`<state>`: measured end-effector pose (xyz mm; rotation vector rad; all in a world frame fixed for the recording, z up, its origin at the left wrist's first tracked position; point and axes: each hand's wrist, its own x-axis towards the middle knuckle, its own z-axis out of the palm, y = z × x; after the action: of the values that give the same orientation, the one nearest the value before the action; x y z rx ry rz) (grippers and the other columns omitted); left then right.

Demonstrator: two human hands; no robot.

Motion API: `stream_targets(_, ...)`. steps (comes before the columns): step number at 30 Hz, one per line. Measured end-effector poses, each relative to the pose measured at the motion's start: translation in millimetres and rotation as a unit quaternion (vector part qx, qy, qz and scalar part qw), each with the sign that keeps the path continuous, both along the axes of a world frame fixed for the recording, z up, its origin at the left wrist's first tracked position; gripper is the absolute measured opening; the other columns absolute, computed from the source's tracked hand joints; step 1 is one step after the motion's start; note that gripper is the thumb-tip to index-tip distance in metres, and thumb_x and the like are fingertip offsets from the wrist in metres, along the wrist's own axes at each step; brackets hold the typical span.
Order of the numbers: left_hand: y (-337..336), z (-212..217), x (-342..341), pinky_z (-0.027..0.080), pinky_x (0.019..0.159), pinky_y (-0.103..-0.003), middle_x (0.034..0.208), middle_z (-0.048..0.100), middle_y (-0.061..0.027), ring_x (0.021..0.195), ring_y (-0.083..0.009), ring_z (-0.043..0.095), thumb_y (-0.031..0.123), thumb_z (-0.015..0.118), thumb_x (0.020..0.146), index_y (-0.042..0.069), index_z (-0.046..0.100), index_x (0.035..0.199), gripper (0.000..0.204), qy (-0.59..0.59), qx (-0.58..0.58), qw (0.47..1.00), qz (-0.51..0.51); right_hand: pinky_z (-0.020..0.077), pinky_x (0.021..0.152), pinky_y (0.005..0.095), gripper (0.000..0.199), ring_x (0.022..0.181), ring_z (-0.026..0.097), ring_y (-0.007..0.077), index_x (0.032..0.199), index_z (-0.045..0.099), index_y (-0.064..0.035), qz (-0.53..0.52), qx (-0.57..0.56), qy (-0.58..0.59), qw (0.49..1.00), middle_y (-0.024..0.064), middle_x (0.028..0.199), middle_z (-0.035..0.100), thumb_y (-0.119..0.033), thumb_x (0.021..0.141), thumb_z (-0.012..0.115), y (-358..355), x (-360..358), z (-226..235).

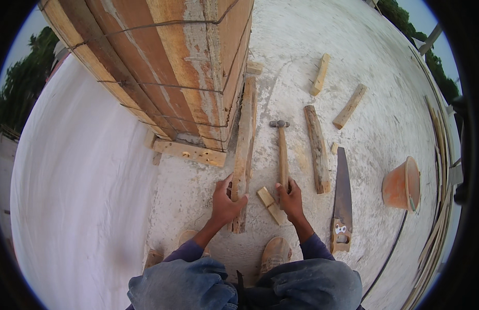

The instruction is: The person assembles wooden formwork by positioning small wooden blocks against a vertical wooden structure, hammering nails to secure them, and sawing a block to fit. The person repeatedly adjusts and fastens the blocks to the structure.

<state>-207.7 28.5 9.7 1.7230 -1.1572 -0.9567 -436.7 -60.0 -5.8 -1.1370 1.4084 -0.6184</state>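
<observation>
head view: hands (226, 201) gripping plank (243, 150), hammer (282, 155)

The single head view looked steeply down from above the person's knees (239, 284) and shoes onto the concrete slab (301, 62), close over both hands. It faced the plank formwork (167, 67) ahead. The fisheye lens bent the slab edge toward the rim.
</observation>
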Motion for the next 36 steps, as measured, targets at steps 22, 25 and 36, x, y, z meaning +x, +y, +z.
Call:
stream_targets(22, -38, -17, 6, 0.061, 0.077, -0.033, 0.127, 0.065, -0.0198, 0.094, -0.0228, 0.073, 0.021, 0.077, 0.099, -0.005, 0.051, 0.135, 0.052, 0.343, 0.013, 0.933, 0.110, 0.0508, 0.102, 0.0388, 0.062, 0.117, 0.066, 0.0280, 0.146, 0.051, 0.0086, 0.021, -0.134, 0.074, 0.988, 0.0232, 0.128, 0.067, -0.027, 0.099, 0.072, 10, 0, -14)
stream_targets(25, -39, -27, 15, 0.060, 0.082, -0.035, 0.123, 0.063, -0.0180, 0.096, -0.0232, 0.071, 0.023, 0.083, 0.094, -0.004, 0.056, 0.130, 0.053, 0.255, 0.015, 0.960, 0.117, 0.0505, 0.102, 0.0400, 0.062, 0.117, 0.066, 0.0303, 0.146, 0.052, 0.0082, 0.027, -0.140, 0.102, 0.985, 0.0242, 0.128, 0.066, -0.027, 0.099, 0.072, 10, 0, -13)
stream_targets(36, 1, -10, -1, 0.035, 0.114, -0.054, 0.141, 0.047, -0.0205, 0.134, -0.0423, 0.042, 0.013, 0.089, 0.075, 0.001, 0.054, 0.141, 0.075, -0.265, -0.029, 0.963, 0.032, 0.0471, 0.106, 0.0478, 0.063, 0.122, 0.061, 0.0429, 0.146, 0.051, 0.0044, 0.022, -0.167, 0.164, 0.972, 0.0289, 0.129, 0.062, -0.026, 0.095, 0.072, 12, 3, -19)
